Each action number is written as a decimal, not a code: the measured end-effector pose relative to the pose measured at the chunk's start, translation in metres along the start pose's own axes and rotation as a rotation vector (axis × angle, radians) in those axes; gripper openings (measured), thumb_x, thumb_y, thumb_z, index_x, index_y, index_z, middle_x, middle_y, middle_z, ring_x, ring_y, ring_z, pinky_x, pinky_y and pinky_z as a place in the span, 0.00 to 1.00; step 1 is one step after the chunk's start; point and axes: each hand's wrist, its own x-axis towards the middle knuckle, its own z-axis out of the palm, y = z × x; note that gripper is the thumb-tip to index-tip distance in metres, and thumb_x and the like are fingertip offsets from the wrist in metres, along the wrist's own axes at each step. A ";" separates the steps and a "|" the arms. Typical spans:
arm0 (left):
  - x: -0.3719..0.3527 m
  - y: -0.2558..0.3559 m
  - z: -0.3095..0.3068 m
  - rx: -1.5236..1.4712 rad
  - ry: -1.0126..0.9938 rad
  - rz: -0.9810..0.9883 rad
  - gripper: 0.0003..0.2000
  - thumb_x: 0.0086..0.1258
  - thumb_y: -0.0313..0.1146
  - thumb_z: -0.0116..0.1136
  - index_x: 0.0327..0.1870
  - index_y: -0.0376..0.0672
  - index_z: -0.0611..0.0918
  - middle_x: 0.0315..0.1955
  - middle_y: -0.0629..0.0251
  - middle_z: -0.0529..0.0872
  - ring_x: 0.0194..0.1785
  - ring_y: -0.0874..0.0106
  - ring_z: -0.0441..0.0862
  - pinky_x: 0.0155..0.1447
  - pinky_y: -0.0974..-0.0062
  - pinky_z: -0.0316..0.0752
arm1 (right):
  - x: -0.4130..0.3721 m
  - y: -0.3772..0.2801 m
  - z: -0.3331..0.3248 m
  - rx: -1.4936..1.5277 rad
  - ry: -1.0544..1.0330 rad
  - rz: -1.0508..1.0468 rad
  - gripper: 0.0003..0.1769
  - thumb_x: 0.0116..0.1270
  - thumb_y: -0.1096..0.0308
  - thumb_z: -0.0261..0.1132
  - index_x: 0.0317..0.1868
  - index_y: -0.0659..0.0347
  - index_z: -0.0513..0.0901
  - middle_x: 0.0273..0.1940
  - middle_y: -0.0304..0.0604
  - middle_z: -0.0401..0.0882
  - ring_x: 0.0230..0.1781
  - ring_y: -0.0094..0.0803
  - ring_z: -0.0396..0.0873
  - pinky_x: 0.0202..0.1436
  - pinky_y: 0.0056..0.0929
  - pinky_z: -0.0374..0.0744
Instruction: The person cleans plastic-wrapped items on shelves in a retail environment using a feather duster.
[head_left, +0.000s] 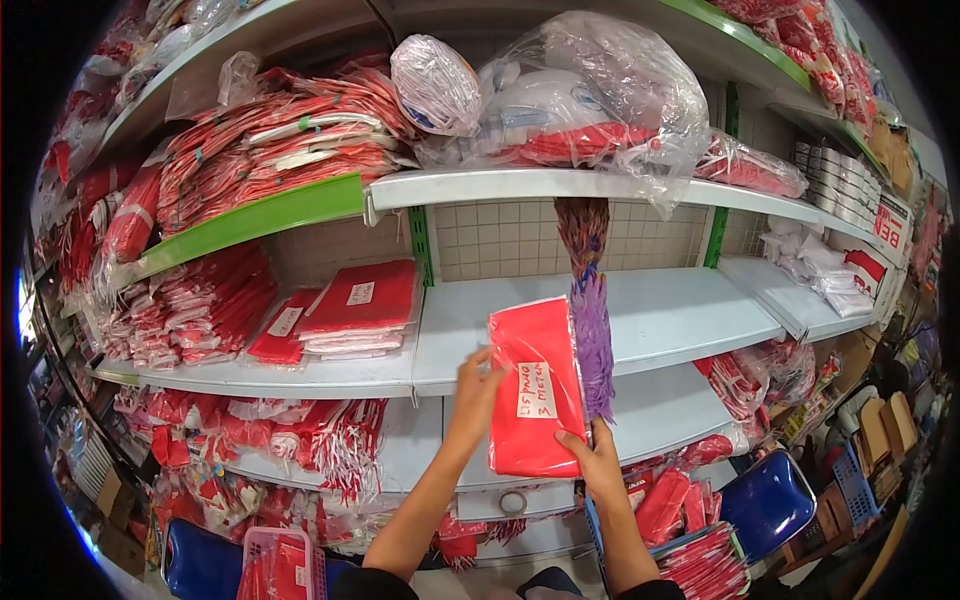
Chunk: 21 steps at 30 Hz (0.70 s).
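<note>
A flat red cloth packet (535,430) in clear plastic is held upright in front of the shelves. Its white label (536,390) has handwriting that ends in "3 METER". My right hand (597,462) grips the lower right corner, thumb across the front and fingers hidden behind. Just behind the packet rises a feather duster (595,340), purple below and brown above; its lower end reaches my right hand, and I cannot tell if that hand holds it too. My left hand (478,385) is at the packet's left edge, fingers bent and apart.
Labelled red packets (362,305) lie stacked on the middle shelf (660,310), left of my hands. Above, the upper shelf (530,183) bears bagged goods. Below are a tape roll (513,503), a pink basket (277,540) and blue stools (768,505).
</note>
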 end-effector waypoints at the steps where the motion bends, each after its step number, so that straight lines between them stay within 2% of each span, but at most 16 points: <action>1: -0.003 -0.005 0.005 0.118 -0.064 0.054 0.29 0.64 0.48 0.53 0.62 0.38 0.66 0.58 0.46 0.68 0.63 0.59 0.64 0.66 0.68 0.57 | 0.000 0.002 0.004 -0.011 -0.004 -0.011 0.23 0.59 0.72 0.65 0.52 0.70 0.69 0.49 0.48 0.75 0.47 0.30 0.75 0.52 0.26 0.73; 2: -0.005 -0.010 0.009 0.283 -0.150 0.017 0.37 0.63 0.52 0.53 0.67 0.37 0.59 0.65 0.39 0.56 0.71 0.55 0.48 0.71 0.65 0.44 | 0.000 0.004 0.009 -0.023 -0.008 -0.023 0.23 0.58 0.71 0.65 0.52 0.70 0.69 0.49 0.48 0.74 0.47 0.30 0.74 0.52 0.26 0.73; 3: -0.010 -0.007 0.015 0.219 -0.137 0.036 0.37 0.63 0.54 0.52 0.67 0.36 0.60 0.65 0.38 0.55 0.71 0.54 0.47 0.71 0.64 0.44 | 0.000 0.005 0.013 -0.035 -0.013 -0.036 0.24 0.58 0.71 0.66 0.52 0.70 0.69 0.49 0.47 0.74 0.47 0.30 0.74 0.52 0.26 0.72; 4: -0.015 0.001 0.020 0.154 -0.124 0.057 0.38 0.63 0.55 0.51 0.67 0.36 0.60 0.66 0.38 0.53 0.72 0.54 0.46 0.72 0.63 0.43 | 0.000 0.005 0.018 -0.054 -0.066 -0.050 0.27 0.57 0.69 0.67 0.55 0.67 0.66 0.45 0.43 0.74 0.41 0.27 0.75 0.46 0.25 0.75; 5: -0.018 0.005 0.025 0.089 -0.112 0.077 0.39 0.63 0.57 0.50 0.67 0.35 0.60 0.66 0.37 0.52 0.72 0.53 0.45 0.72 0.63 0.42 | -0.003 -0.004 0.023 0.009 -0.125 0.057 0.28 0.58 0.71 0.66 0.56 0.65 0.65 0.44 0.41 0.74 0.38 0.25 0.75 0.42 0.23 0.75; 6: -0.014 0.003 0.030 -0.051 -0.109 0.078 0.38 0.63 0.60 0.48 0.65 0.35 0.63 0.64 0.39 0.59 0.69 0.54 0.54 0.70 0.61 0.49 | -0.010 -0.018 0.030 0.074 -0.182 0.166 0.28 0.58 0.73 0.64 0.58 0.63 0.64 0.43 0.39 0.73 0.35 0.23 0.74 0.37 0.22 0.74; 7: -0.014 0.007 0.028 -0.192 -0.155 -0.139 0.37 0.63 0.60 0.47 0.63 0.36 0.65 0.61 0.41 0.63 0.66 0.56 0.60 0.68 0.61 0.54 | -0.013 -0.025 0.036 0.140 -0.239 0.276 0.28 0.59 0.75 0.63 0.59 0.61 0.63 0.42 0.38 0.73 0.31 0.20 0.74 0.32 0.20 0.74; 8: -0.009 0.007 0.028 -0.352 -0.181 -0.266 0.36 0.63 0.60 0.47 0.61 0.37 0.66 0.59 0.42 0.65 0.64 0.56 0.61 0.66 0.61 0.56 | -0.008 -0.014 0.039 0.328 -0.363 0.204 0.23 0.62 0.75 0.60 0.55 0.57 0.62 0.34 0.33 0.68 0.21 0.15 0.63 0.20 0.15 0.62; 10: 0.005 -0.001 0.027 -0.712 -0.208 -0.350 0.33 0.63 0.59 0.47 0.58 0.37 0.67 0.55 0.45 0.68 0.60 0.58 0.65 0.63 0.62 0.60 | -0.005 -0.011 0.040 0.330 -0.387 0.190 0.19 0.63 0.74 0.59 0.52 0.57 0.63 0.32 0.33 0.66 0.19 0.15 0.58 0.19 0.15 0.58; 11: 0.012 -0.004 0.024 -0.861 -0.207 -0.347 0.32 0.63 0.58 0.46 0.57 0.38 0.68 0.53 0.47 0.69 0.58 0.58 0.66 0.61 0.63 0.61 | -0.004 -0.011 0.041 0.332 -0.399 0.184 0.16 0.64 0.74 0.58 0.50 0.57 0.63 0.31 0.33 0.65 0.18 0.15 0.56 0.18 0.15 0.55; 12: 0.019 -0.007 0.023 -0.982 -0.199 -0.329 0.31 0.63 0.58 0.46 0.55 0.38 0.69 0.51 0.48 0.70 0.56 0.59 0.68 0.60 0.63 0.63 | -0.007 -0.010 0.041 0.320 -0.396 0.222 0.11 0.68 0.69 0.55 0.47 0.57 0.64 0.28 0.34 0.64 0.16 0.15 0.54 0.17 0.15 0.55; 15: 0.042 -0.009 0.016 -1.229 -0.133 -0.215 0.27 0.63 0.56 0.46 0.51 0.40 0.71 0.46 0.52 0.75 0.50 0.61 0.73 0.55 0.64 0.69 | -0.019 0.006 0.038 0.380 -0.360 0.430 0.09 0.70 0.64 0.53 0.45 0.57 0.65 0.24 0.33 0.62 0.14 0.16 0.53 0.16 0.16 0.53; 16: 0.048 -0.007 0.014 -1.295 -0.113 -0.164 0.26 0.63 0.56 0.46 0.49 0.40 0.72 0.44 0.54 0.76 0.48 0.62 0.75 0.53 0.65 0.71 | -0.026 0.007 0.037 0.338 -0.361 0.480 0.10 0.72 0.58 0.50 0.40 0.56 0.66 0.21 0.33 0.60 0.13 0.16 0.52 0.14 0.16 0.51; 19: 0.072 -0.010 0.001 -1.365 -0.097 -0.074 0.23 0.63 0.55 0.46 0.44 0.42 0.74 0.38 0.58 0.81 0.41 0.64 0.80 0.48 0.66 0.76 | -0.036 0.045 0.021 0.228 -0.317 0.489 0.12 0.72 0.56 0.49 0.36 0.55 0.65 0.20 0.33 0.60 0.12 0.16 0.52 0.13 0.16 0.50; 20: 0.082 -0.015 -0.005 -1.360 -0.102 -0.059 0.22 0.63 0.54 0.46 0.43 0.42 0.75 0.36 0.59 0.82 0.39 0.65 0.82 0.47 0.66 0.78 | -0.039 0.049 0.017 0.197 -0.274 0.462 0.16 0.72 0.55 0.50 0.31 0.57 0.63 0.19 0.32 0.58 0.12 0.16 0.52 0.13 0.17 0.50; 21: 0.091 -0.033 -0.013 -1.306 -0.132 -0.070 0.21 0.64 0.53 0.46 0.43 0.42 0.75 0.37 0.60 0.82 0.41 0.64 0.81 0.48 0.66 0.77 | -0.039 0.050 0.013 0.230 -0.246 0.494 0.16 0.72 0.55 0.50 0.31 0.57 0.62 0.19 0.31 0.58 0.12 0.16 0.52 0.13 0.17 0.50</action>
